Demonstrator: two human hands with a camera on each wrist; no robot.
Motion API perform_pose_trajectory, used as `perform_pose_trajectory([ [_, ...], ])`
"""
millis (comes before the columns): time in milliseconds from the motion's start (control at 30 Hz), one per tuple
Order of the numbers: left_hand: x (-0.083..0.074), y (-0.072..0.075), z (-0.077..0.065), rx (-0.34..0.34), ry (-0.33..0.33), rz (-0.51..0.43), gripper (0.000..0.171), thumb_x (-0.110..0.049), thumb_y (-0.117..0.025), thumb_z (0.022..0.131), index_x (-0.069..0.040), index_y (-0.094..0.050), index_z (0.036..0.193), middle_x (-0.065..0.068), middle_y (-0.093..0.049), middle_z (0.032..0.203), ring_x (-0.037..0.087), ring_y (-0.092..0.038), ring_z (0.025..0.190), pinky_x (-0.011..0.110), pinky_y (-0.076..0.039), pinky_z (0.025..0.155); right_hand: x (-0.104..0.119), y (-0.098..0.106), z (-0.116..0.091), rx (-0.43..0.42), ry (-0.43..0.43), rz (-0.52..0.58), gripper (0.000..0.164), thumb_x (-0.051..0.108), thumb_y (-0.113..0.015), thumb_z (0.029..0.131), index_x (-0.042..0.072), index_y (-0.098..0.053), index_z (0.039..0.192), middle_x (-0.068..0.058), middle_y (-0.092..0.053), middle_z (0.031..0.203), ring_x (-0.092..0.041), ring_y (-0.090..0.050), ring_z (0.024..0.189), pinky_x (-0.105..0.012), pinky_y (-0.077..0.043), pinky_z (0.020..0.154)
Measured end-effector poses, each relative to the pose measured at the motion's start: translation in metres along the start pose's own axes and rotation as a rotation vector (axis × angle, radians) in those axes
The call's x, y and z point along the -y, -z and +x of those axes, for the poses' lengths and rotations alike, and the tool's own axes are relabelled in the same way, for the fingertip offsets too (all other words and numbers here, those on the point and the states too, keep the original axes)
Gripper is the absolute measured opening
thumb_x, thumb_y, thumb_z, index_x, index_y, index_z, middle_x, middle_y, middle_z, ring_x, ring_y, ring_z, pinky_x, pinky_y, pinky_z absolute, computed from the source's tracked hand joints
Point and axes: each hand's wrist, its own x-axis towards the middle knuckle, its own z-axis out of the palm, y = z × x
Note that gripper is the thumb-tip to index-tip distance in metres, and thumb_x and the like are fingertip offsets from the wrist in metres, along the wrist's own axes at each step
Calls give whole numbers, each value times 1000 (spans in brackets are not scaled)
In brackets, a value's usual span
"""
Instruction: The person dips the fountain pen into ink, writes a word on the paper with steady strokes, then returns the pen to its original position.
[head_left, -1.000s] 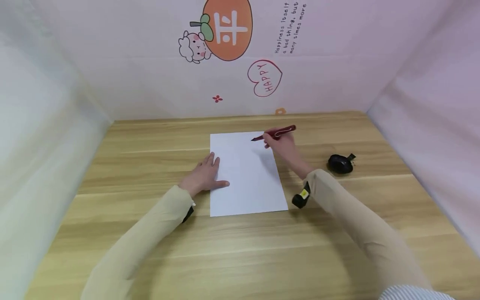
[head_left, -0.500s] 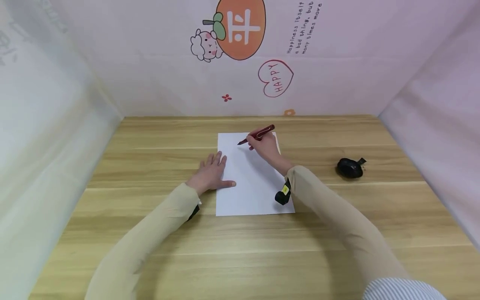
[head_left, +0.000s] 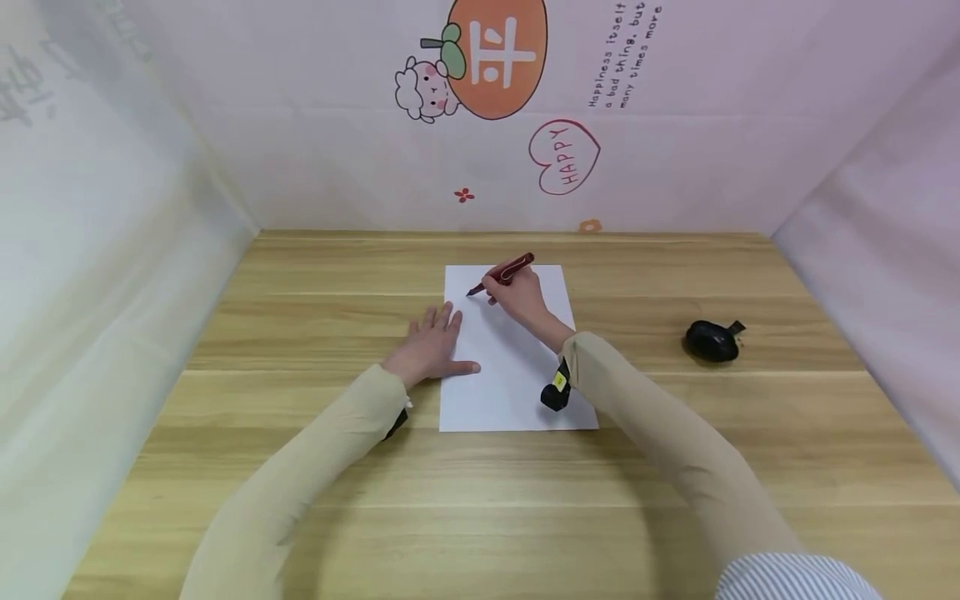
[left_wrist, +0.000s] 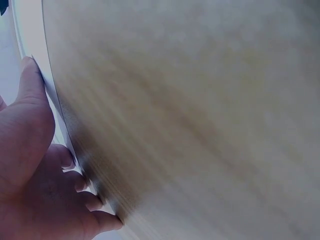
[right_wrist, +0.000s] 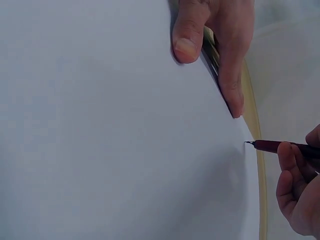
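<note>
A sheet of white paper (head_left: 483, 408) lies on the wooden table. My left hand (head_left: 429, 350) rests with spread fingers along its left edge, the thumb lying on the sheet. In the left wrist view, the fingertips (left_wrist: 111, 220) reach the table beside the paper's edge. My right hand (head_left: 521, 300) pinches a dark red fountain pen (head_left: 517, 267) in a writing grip over the upper part of the sheet. The pen (right_wrist: 272, 146) slants, its nib right at the paper's surface near the upper left in the head view. No clear writing shows on the sheet.
A rounded black object (head_left: 711, 342) with a small tab lies on the table (head_left: 480, 533) to the right. White cloth walls (head_left: 337, 167) with printed drawings enclose the back and sides. A black wrist camera (head_left: 556, 395) hangs under the right sleeve.
My right hand has carried the pen leftward across the top of the sheet, and the nib has come down toward the paper. The left hand stays put; the head view has shifted slightly.
</note>
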Motion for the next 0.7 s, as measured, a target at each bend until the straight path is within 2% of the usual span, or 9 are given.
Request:
perform_pose_trajectory([
  [367,-3,1,0,2,12,13,101,-66,-51,83,-7,-7,151,15,5,159,39,2,146,59,-10,115,-5,2,3,-26,-15,-13,18,17,-58,86,4,-68,95,-13,-70,77,-9,-63,55,-19,-41,51],
  [700,-2,0,-1,7,18,7,101,-66,-51,83,-8,-6,151,14,6,159,37,3,146,59,-10,115,-10,10,2,-32,-69,-16,20,18,-57,88,4,-67,97,-16,-70,85,-9,-64,59,-19,-43,55],
])
